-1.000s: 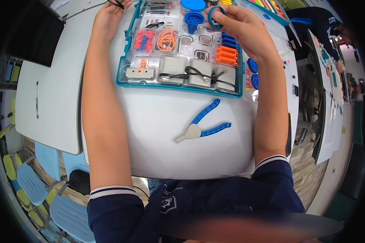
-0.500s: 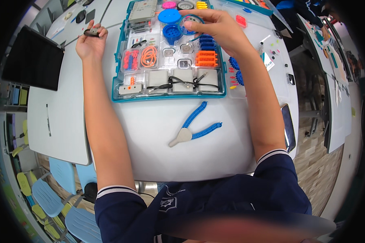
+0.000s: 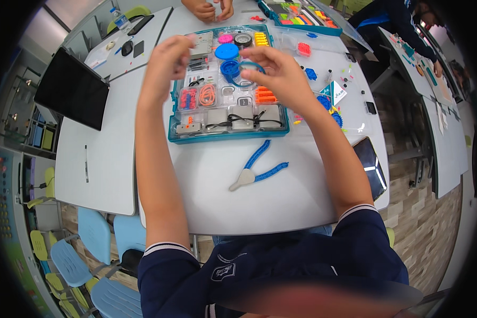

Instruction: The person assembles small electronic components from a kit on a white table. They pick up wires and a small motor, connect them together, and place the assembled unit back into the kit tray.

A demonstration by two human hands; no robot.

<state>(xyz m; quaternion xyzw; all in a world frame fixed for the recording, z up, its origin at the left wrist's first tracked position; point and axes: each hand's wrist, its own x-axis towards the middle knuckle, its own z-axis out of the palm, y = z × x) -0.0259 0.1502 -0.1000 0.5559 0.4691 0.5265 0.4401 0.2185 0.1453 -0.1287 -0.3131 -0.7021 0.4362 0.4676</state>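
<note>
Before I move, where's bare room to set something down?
White tabletop is bare between the blue-handled tool and the left forearm, and around the pen on the left desk. Crowded: the kit tray and the blue gears right of it.

Both arms up! The left forearm [image 3: 163, 159] climbs from seven o'clock, nearly straight, to the left hand [image 3: 169, 61] at eleven, fingers curled and blurred. The right forearm [image 3: 336, 156] slants from four o'clock to the right hand [image 3: 276, 71] near half past twelve, fingers bent toward the thumb.
</note>
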